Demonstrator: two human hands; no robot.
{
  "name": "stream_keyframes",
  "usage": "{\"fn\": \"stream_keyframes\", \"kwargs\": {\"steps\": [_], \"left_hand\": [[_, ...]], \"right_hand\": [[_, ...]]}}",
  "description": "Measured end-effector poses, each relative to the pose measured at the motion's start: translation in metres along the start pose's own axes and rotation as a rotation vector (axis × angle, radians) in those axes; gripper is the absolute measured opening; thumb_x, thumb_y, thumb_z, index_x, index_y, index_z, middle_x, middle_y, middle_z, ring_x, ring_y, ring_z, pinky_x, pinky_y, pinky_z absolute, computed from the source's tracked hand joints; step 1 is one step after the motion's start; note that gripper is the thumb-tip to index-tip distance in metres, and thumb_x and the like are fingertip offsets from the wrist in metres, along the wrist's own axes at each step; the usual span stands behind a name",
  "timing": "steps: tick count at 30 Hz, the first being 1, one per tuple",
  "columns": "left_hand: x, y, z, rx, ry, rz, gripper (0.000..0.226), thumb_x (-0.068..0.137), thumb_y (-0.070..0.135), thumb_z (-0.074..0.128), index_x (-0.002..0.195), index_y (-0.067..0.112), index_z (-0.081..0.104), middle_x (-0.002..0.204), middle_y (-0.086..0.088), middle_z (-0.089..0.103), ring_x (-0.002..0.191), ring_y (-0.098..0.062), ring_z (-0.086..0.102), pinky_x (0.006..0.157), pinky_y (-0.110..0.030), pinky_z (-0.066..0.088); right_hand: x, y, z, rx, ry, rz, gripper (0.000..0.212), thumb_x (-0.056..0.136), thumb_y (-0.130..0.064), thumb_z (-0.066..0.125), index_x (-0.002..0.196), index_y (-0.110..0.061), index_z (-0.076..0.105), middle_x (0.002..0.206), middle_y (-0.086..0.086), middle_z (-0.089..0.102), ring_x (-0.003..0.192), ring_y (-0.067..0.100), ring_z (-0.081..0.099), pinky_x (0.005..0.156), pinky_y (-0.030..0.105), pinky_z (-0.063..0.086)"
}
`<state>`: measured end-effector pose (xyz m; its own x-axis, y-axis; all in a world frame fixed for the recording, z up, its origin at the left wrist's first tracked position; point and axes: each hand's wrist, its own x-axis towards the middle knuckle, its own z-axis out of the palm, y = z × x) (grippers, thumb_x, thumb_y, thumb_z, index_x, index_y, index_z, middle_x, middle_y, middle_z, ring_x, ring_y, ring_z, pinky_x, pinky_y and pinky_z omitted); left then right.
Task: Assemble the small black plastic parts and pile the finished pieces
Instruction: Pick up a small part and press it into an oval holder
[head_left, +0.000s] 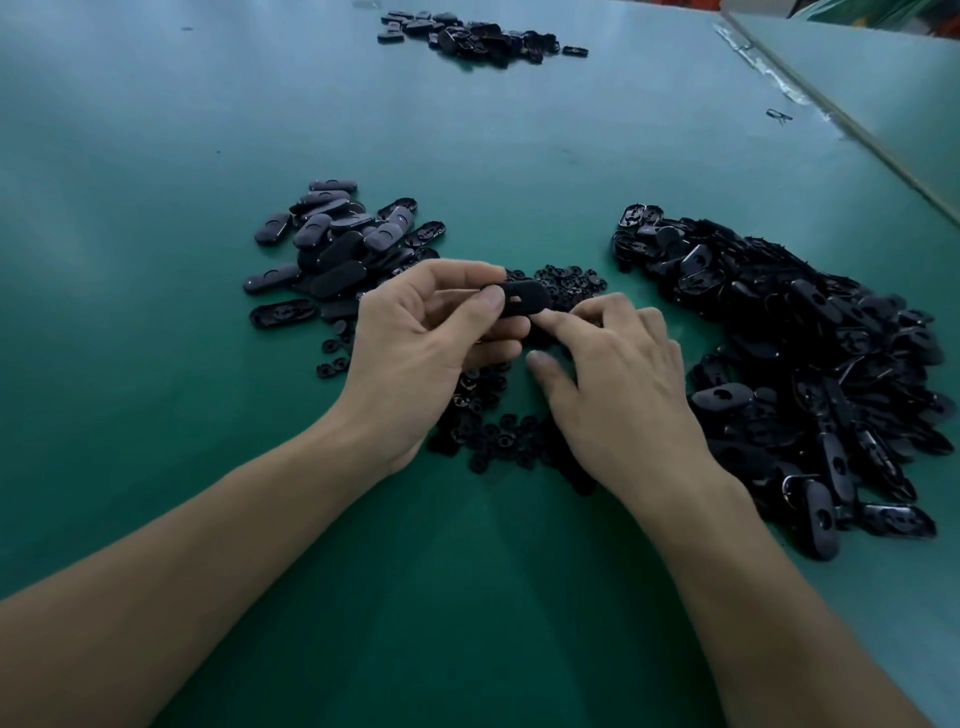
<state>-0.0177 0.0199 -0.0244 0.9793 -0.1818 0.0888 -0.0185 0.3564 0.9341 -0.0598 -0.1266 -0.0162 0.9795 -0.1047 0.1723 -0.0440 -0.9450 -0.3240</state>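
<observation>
Near end of oval black piece (524, 299) covered by left hand (415, 338) fingers. Whether right hand (618, 374) pinches anything: cannot tell. Both hands hide part of small-parts heap (498, 436). Details of far heap (478, 34) too small to resolve.

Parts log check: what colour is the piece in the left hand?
Black, unpatterned. The piece in the left hand shows best in the head view.
</observation>
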Motion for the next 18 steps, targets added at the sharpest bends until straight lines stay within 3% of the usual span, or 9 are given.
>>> {"fn": "stream_keyframes", "kwargs": {"steps": [5, 13, 18], "left_hand": [[-0.0013, -0.0009, -0.0005, 0.01, 0.024, 0.022, 0.011, 0.096, -0.002, 0.059, 0.097, 0.006, 0.067, 0.083, -0.007, 0.073, 0.077, -0.019, 0.073, 0.066, -0.026, 0.059], [-0.0023, -0.0018, 0.0005, 0.026, 0.049, 0.044, 0.017, 0.096, -0.005, 0.059, 0.104, 0.009, 0.066, 0.079, 0.003, 0.069, 0.079, -0.016, 0.073, 0.066, -0.025, 0.059], [-0.0025, -0.0017, 0.0, 0.057, 0.047, 0.057, 0.017, 0.096, -0.006, 0.06, 0.103, 0.008, 0.067, 0.085, -0.004, 0.071, 0.081, -0.016, 0.074, 0.068, -0.026, 0.06]], "right_hand": [[0.002, 0.0001, 0.0007, 0.102, 0.073, 0.011, 0.02, 0.098, -0.025, 0.062, 0.115, -0.024, 0.074, 0.107, 0.002, 0.059, 0.107, 0.024, 0.051, 0.092, 0.036, 0.043], [0.0009, 0.0013, -0.0001, 0.215, 0.147, 0.013, 0.016, 0.096, -0.023, 0.066, 0.107, -0.021, 0.077, 0.099, 0.002, 0.068, 0.092, 0.022, 0.063, 0.089, 0.038, 0.05], [0.001, -0.0006, -0.0056, 0.403, 0.331, -0.059, 0.014, 0.096, -0.013, 0.066, 0.107, -0.016, 0.075, 0.094, -0.003, 0.071, 0.084, 0.006, 0.063, 0.079, 0.009, 0.045]]}}
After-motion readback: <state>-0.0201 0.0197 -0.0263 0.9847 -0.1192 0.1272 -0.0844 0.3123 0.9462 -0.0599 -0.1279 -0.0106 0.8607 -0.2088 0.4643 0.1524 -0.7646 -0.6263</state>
